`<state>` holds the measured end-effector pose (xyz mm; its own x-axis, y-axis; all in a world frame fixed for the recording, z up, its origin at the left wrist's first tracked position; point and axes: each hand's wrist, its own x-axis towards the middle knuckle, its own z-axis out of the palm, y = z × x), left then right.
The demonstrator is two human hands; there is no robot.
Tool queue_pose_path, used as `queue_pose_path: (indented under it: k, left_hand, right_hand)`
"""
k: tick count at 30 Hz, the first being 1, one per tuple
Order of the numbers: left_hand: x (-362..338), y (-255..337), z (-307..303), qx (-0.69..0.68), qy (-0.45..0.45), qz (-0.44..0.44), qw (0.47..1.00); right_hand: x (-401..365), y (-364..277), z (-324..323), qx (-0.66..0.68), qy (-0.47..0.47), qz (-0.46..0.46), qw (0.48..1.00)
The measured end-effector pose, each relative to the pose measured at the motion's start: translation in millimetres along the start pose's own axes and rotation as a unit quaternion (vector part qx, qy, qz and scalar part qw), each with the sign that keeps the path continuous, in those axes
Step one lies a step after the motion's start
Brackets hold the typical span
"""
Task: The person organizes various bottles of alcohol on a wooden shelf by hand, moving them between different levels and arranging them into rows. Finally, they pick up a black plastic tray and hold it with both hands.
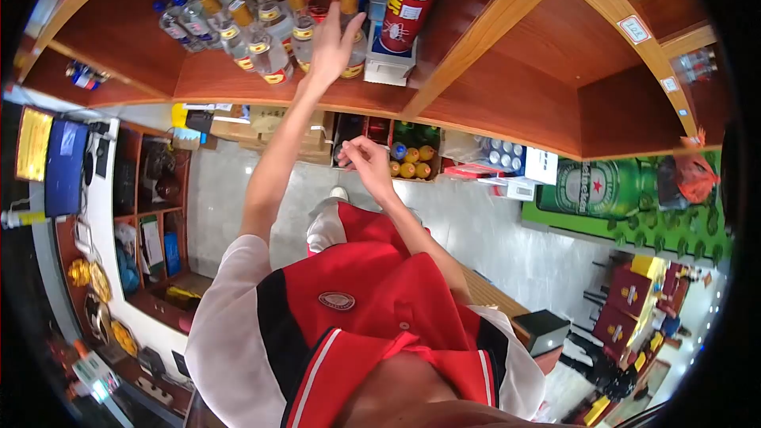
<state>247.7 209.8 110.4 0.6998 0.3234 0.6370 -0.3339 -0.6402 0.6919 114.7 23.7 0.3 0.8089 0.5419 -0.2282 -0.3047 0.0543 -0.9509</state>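
Note:
My left hand (332, 49) reaches up to the wooden shelf (261, 89), its fingers stretched out and its thumb apart. A clear bottle with a gold cap (349, 0) stands right at it, the neck showing between thumb and fingers. Just left of the hand are more clear gold-capped bottles (269, 55) with red and yellow labels, standing in a group. Lower down, my right hand (369, 165) hovers in front of my body near a crate of bottles (412, 160). Its fingers are curled together, and I cannot tell whether something small is in them.
Blue-capped bottles (190, 16) stand farther left on the shelf. A red spray can (408, 4) rests on a white box (388, 69) to the right, beside a wooden divider (476, 32). Cartons (273, 123) and a green Heineken case (598, 188) sit below.

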Motion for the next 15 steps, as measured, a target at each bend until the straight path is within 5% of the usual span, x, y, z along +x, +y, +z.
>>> queue_pose_path:
  k: [5, 9, 15]
  left_hand:
    - [-10, 3, -20, 0.063, 0.017, -0.032, 0.997]
    - [-27, 39, -62, 0.065, 0.048, -0.002, 0.997]
    - [-113, 76, -64, -0.056, 0.018, -0.051, 0.997]
  right_hand:
    - [14, -15, -8, 0.087, 0.022, 0.037, 0.995]
    - [17, -11, 2, -0.047, 0.128, -0.05, 0.989]
    - [-43, -28, -5, -0.335, 0.086, -0.264, 0.9]
